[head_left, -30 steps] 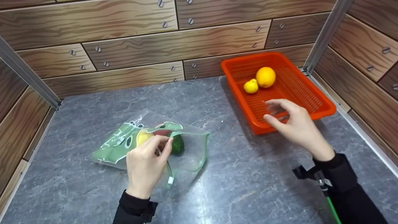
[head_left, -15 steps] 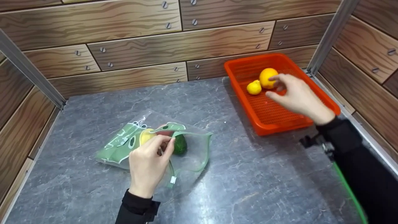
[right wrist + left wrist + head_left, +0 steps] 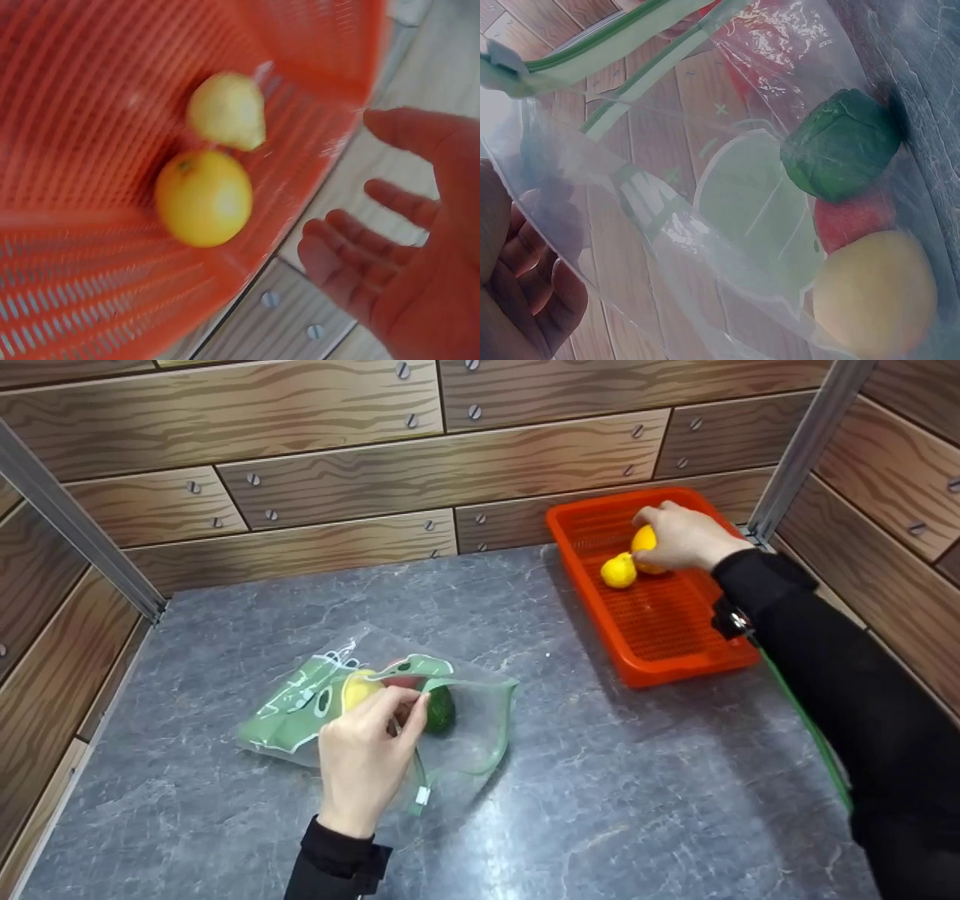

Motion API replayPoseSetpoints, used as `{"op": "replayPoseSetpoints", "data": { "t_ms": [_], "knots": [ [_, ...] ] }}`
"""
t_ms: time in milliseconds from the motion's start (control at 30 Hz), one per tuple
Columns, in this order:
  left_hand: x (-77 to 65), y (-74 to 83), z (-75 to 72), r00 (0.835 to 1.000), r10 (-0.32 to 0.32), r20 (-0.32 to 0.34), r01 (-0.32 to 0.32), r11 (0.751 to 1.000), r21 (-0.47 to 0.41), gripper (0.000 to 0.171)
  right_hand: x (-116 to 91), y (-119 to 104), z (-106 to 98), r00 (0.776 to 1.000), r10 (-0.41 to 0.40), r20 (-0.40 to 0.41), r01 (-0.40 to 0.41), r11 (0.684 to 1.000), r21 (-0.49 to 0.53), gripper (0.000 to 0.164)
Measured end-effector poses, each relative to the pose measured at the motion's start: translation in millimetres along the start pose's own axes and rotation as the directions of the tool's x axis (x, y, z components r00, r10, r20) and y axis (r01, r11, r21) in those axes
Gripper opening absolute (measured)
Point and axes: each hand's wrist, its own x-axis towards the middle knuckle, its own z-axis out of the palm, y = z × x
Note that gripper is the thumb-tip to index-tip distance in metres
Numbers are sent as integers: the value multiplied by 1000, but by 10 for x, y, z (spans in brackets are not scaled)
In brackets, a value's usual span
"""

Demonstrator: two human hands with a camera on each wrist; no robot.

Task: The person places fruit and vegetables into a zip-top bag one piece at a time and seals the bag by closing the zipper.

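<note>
My left hand (image 3: 366, 757) pinches the rim of a clear zip bag (image 3: 300, 709) with green print, whose mouth gapes towards the right. Through the film show a dark green, bumpy fruit or vegetable (image 3: 841, 146), a red item (image 3: 855, 217) and a round pale-yellow fruit (image 3: 875, 294). Over the red-orange plastic basket (image 3: 682, 666), my right hand (image 3: 684, 536) hovers with fingers spread around an orange (image 3: 204, 199). The right wrist view shows a gap between hand and orange. Touching the orange lies a small lemon-like yellow fruit (image 3: 619, 571) with a nub.
The grey marbled table (image 3: 570, 795) spreads between bag and basket. Wood-patterned panels (image 3: 337, 487) wall the back and sides, with metal corner posts (image 3: 802, 450). A green cable (image 3: 806, 720) runs along the right sleeve.
My right hand has moved from above the basket's near edge, farther back to the orange. The left hand keeps its pinch on the bag; the head view has shifted slightly.
</note>
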Motion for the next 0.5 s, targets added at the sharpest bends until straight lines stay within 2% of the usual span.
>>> {"op": "replayPoseSetpoints", "data": {
  "t_ms": [133,267,500],
  "knots": [
    [4,-3,1,1000,-3,0,3,1000,5,7,202,18,68,998,0,66,5,997,-72,62],
    [8,-7,0,1000,-10,9,10,1000,6,7,371,35,186,994,-9,112,19,996,-88,63],
    [-8,-23,-3,1000,-14,14,14,1000,22,7,521,37,449,986,-39,159,59,990,-125,65]
  ]
}}
